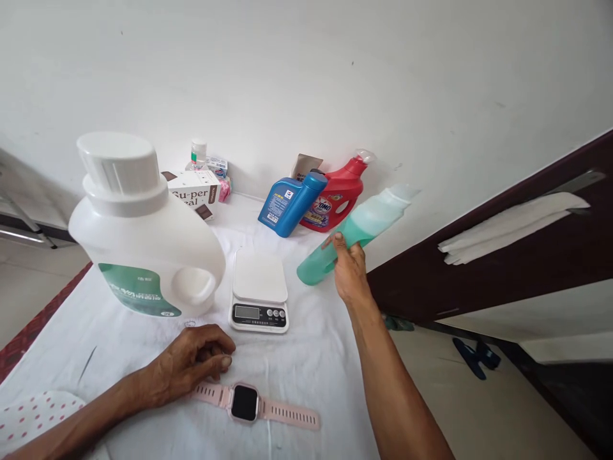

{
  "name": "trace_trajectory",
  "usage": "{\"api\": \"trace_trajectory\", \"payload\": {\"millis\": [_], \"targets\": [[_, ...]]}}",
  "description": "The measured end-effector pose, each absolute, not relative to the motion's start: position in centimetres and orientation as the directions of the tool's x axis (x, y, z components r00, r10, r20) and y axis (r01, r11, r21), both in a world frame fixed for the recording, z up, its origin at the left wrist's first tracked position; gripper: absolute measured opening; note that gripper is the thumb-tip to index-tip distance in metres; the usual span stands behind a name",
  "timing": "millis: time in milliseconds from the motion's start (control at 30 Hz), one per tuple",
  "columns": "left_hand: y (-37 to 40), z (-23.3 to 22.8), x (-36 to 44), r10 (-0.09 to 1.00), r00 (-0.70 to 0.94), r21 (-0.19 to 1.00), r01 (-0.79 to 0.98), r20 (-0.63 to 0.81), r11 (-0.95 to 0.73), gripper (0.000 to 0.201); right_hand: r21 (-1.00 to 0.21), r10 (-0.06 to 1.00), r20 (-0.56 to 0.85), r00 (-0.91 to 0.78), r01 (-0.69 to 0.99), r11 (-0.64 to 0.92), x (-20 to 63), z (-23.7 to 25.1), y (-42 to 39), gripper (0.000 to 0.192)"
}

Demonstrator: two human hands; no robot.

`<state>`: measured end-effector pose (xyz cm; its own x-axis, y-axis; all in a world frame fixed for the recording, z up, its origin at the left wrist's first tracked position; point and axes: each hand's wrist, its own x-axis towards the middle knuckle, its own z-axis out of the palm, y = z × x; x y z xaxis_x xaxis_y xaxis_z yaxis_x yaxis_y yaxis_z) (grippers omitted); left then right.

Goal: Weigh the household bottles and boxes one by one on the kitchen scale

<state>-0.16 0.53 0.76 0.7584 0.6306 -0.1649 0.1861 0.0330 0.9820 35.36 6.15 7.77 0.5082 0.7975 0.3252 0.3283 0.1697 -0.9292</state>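
Note:
My right hand is wrapped round a translucent bottle of green liquid. The bottle leans to the right, its pale neck higher than its base, right of a white kitchen scale. Nothing lies on the scale's platform, and its display looks dark. On the white cloth, my left hand rests with its fingers curled in and nothing visible in them. Just beside it lies a pink smartwatch, strap spread out. A big white detergent jug with a green label stands behind my left hand.
Against the wall stand a blue bottle, a red detergent bottle, a white box and a small clear bottle. A white cloth hangs on the dark panel at right. Blue slippers lie on the floor.

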Motion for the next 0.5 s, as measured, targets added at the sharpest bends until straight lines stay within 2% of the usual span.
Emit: {"api": "trace_trajectory", "payload": {"millis": [67,133,200,300,367,433,500], "targets": [[0.5,0.7,-0.2,0.637,0.754,0.983,0.181,-0.157,0.027,0.03,-0.96,0.842,0.271,0.466,0.192,0.203,35.9,8.0,4.8,0.053],[0.4,0.7,-0.2,0.641,0.753,0.983,0.183,-0.151,0.016,0.03,-0.967,0.843,0.253,0.474,0.104,0.231,36.8,8.0,3.6,0.052],[0.3,0.6,-0.1,0.649,0.746,0.981,0.193,-0.149,0.004,0.031,-0.96,0.757,0.268,0.596,0.104,0.259,37.8,7.7,2.8,0.047],[0.2,0.7,-0.1,0.658,0.738,0.979,0.206,-0.15,-0.008,0.032,-0.938,0.513,0.32,0.796,0.188,0.293,39.5,6.9,2.7,0.039],[0.0,0.9,0.0,0.668,0.728,0.977,0.212,-0.154,-0.006,0.033,-0.924,0.398,0.344,0.85,0.232,0.304,40.6,6.5,3.1,0.042],[-0.2,1.2,0.1,0.682,0.712,0.975,0.22,-0.167,0.008,0.033,-0.92,0.356,0.352,0.866,0.248,0.305,41.6,6.4,3.5,0.045],[-0.3,1.5,0.2,0.69,0.701,0.972,0.233,-0.179,0.016,0.033,-0.924,0.365,0.343,0.866,0.24,0.298,42.7,6.5,3.8,0.046]]}}
